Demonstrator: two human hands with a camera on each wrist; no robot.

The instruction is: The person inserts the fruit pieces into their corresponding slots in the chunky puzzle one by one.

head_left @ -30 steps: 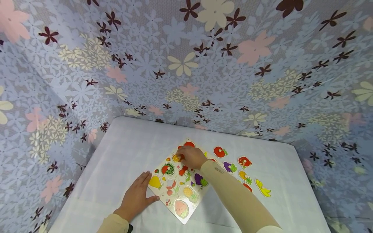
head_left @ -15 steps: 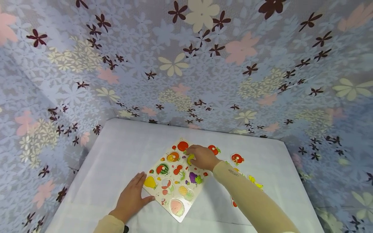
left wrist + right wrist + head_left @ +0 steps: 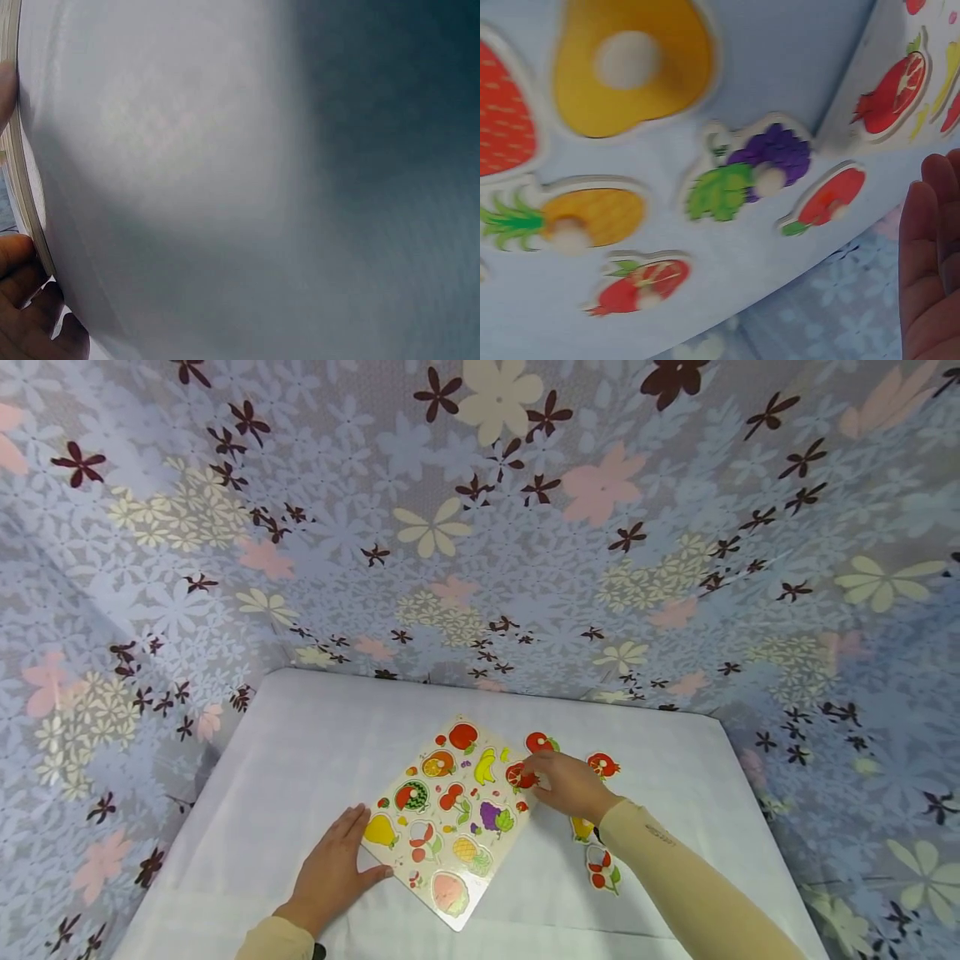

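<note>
Fruit puzzle board (image 3: 477,885) is lying flat on the white table (image 3: 322,727), one corner pointing to 6 o'clock. Left hand (image 3: 330,870) is resting at its 8 o'clock edge, thumb spreading apart from the fingers, apparently steadying it. Right hand (image 3: 567,785) is reaching in at the board's 2 o'clock corner, by the printed pomegranate (image 3: 892,94); fingers are stretching out fairly straight and close together, no piece showing in them. Can't tell whether the tips are touching the print.

Loose knobbed pieces are lying off-board: apple piece (image 3: 538,742) and pomegranate piece (image 3: 602,765) toward 2 o'clock, pear piece (image 3: 582,829) at 3, cherry-like piece (image 3: 602,870) between 3 and 4. Right wrist view is also showing grape piece (image 3: 761,169), pineapple piece (image 3: 592,217) and strawberry piece (image 3: 502,112).

Step, as judged: checking or picking out a spot, pomegranate slot reading as unfilled (no knob showing). Next move is probably calling for pinching the matching piece's knob and lining up its outline, left hand holding the board steady.
</note>
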